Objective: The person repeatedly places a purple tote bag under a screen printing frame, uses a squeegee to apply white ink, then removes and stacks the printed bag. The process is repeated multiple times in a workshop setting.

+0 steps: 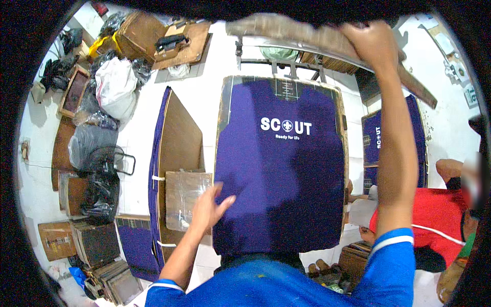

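Observation:
A board covered in dark purple fabric (279, 184), with white printed lettering and a small emblem, lies upright in front of my body, its dark patterned panel at the top edge. My left hand (209, 207) has its fingers apart at the board's left edge; whether the fingertips touch it I cannot tell. My right hand (373, 43) is wrapped round a long, worn wooden bar with a pale metal edge (291, 33), which runs slanting across the top of the view, beyond the board. A black metal bracket (279, 62) sits just behind the board's top edge.
Leaning panels (176, 133) and a plastic-wrapped board (186, 197) stand left of me. Bags (115, 84), boxes and stacked boards (99, 245) fill the far left. Another person in a red shirt (424, 210) is low at my right, beside more purple-covered boards (376, 153).

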A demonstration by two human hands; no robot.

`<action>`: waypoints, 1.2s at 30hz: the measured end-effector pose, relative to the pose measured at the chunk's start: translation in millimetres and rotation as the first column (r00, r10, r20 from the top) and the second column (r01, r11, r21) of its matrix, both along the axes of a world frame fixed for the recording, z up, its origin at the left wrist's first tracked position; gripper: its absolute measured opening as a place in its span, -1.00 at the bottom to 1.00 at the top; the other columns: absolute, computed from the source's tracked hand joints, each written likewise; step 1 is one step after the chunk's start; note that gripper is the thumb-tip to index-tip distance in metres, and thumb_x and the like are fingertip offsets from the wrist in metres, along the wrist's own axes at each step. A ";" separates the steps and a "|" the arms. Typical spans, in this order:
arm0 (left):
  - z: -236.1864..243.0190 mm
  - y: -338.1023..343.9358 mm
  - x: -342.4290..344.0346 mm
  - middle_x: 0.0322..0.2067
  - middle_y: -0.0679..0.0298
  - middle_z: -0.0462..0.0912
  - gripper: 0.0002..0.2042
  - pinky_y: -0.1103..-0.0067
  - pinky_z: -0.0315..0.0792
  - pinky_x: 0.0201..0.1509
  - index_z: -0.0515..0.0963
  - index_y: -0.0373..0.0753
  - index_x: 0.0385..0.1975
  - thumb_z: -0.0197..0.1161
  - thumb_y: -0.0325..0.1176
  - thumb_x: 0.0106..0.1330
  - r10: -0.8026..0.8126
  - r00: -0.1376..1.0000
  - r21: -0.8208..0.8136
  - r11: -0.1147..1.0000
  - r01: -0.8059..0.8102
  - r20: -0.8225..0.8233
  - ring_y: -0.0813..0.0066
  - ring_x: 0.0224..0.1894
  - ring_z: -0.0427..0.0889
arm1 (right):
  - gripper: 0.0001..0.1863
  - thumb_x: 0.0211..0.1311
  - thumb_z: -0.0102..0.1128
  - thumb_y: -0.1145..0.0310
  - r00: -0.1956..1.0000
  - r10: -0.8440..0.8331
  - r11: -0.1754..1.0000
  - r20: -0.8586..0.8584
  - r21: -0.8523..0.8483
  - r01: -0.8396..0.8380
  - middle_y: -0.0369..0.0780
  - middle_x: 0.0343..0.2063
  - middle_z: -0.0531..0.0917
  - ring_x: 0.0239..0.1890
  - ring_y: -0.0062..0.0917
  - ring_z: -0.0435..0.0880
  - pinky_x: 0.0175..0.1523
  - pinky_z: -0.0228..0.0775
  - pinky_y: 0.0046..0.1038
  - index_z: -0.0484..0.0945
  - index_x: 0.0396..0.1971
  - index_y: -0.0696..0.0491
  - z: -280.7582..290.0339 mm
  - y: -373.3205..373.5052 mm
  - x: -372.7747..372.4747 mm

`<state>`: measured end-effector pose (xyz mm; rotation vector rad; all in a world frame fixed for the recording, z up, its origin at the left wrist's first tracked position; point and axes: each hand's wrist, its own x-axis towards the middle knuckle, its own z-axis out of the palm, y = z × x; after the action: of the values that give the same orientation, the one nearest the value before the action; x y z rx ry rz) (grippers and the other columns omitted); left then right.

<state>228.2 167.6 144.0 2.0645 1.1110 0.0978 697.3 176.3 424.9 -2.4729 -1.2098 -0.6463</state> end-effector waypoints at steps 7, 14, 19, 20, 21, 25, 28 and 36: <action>69.4 -43.3 167.2 0.21 0.09 0.52 -0.39 0.35 0.55 0.32 0.25 -0.29 0.38 0.38 -0.31 0.44 0.727 0.305 -0.784 0.605 0.139 0.615 0.32 0.26 0.56 | -0.30 -0.17 0.59 -0.40 0.964 0.257 0.954 0.069 0.144 -0.265 -0.28 -0.56 0.60 -0.45 -0.28 0.60 -0.19 0.30 -0.17 0.61 -0.50 -0.01 -173.6 -104.4 -89.5; -82.9 -38.3 149.6 -0.07 0.09 0.71 -0.73 0.43 0.70 0.07 0.57 -0.40 -0.02 0.22 -0.29 0.51 0.827 0.562 -0.955 0.153 -0.255 -0.018 0.33 0.00 0.74 | -0.77 0.21 0.42 0.31 0.806 0.363 0.834 -0.467 -0.222 -0.504 -0.20 -0.18 0.67 -0.09 -0.19 0.66 -0.01 0.41 -0.12 0.66 -0.16 0.02 -313.6 -106.9 -90.8; -127.4 -37.0 113.9 -0.23 0.18 0.74 -0.69 0.53 0.72 -0.04 0.61 -0.41 -0.06 0.26 -0.21 0.52 0.678 0.735 -0.883 0.355 -0.307 0.017 0.42 -0.21 0.78 | -0.74 0.16 0.16 0.58 0.730 0.402 0.784 -0.552 -0.204 -0.586 -0.16 -0.27 0.72 -0.18 -0.15 0.71 -0.04 0.42 -0.05 0.65 -0.18 -0.02 -334.2 -79.3 -58.2; -127.6 -39.5 107.4 -0.33 0.28 0.72 -0.72 0.52 0.66 -0.24 0.62 -0.38 -0.17 0.29 -0.22 0.50 0.714 0.698 -0.876 0.372 -0.306 0.060 0.44 -0.38 0.72 | -0.76 0.20 0.09 0.56 0.750 0.425 0.802 -0.506 -0.174 -0.572 -0.15 -0.28 0.74 -0.20 -0.14 0.72 -0.03 0.43 -0.03 0.66 -0.20 -0.02 -336.4 -66.4 -48.0; -126.6 -40.6 101.1 -0.35 0.29 0.72 -0.73 0.52 0.60 -0.30 0.62 -0.36 -0.17 0.32 -0.22 0.48 0.663 0.748 -0.742 0.522 -0.420 0.043 0.45 -0.42 0.69 | -0.76 0.24 0.06 0.54 0.802 0.432 0.817 -0.413 -0.197 -0.542 -0.15 -0.27 0.76 -0.21 -0.12 0.73 0.00 0.42 -0.03 0.67 -0.20 -0.03 -340.3 -49.8 -37.0; -117.8 -36.6 92.3 -0.08 0.10 0.64 -0.66 0.33 0.44 -0.11 0.55 -0.27 -0.07 0.47 -0.21 0.33 0.445 0.895 -0.087 0.892 -0.444 0.003 0.25 -0.17 0.59 | -0.73 0.17 0.25 0.55 0.851 0.404 0.848 -0.336 -0.211 -0.486 -0.15 -0.21 0.75 -0.08 -0.13 0.69 0.02 0.37 0.00 0.63 -0.12 -0.02 -360.3 4.1 8.3; -113.3 -33.0 106.0 0.26 -0.10 0.42 -0.50 0.12 0.29 0.30 0.53 -0.16 0.12 0.52 -0.13 0.26 0.265 0.957 0.314 0.904 -0.289 0.116 -0.06 0.26 0.40 | -0.72 0.15 0.27 0.56 0.851 0.405 0.844 -0.333 -0.222 -0.488 -0.19 -0.16 0.74 -0.07 -0.18 0.68 0.03 0.36 -0.06 0.63 -0.13 -0.02 -375.1 0.1 3.7; -111.2 -22.8 137.6 0.53 -0.22 0.06 -0.32 -0.11 -0.10 0.59 0.52 0.03 0.25 0.57 0.11 0.14 0.154 0.987 0.255 0.957 -0.137 -0.048 -0.38 0.57 -0.06 | -0.72 0.08 0.29 0.53 0.770 0.287 0.804 -0.570 -0.294 -0.517 -0.17 -0.23 0.75 -0.09 -0.20 0.72 0.03 0.39 -0.08 0.68 -0.16 -0.02 -341.1 -97.1 -81.9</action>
<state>365.8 144.8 32.7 2.2186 1.3516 0.2557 615.4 79.3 83.8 -2.3220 -1.7239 0.4265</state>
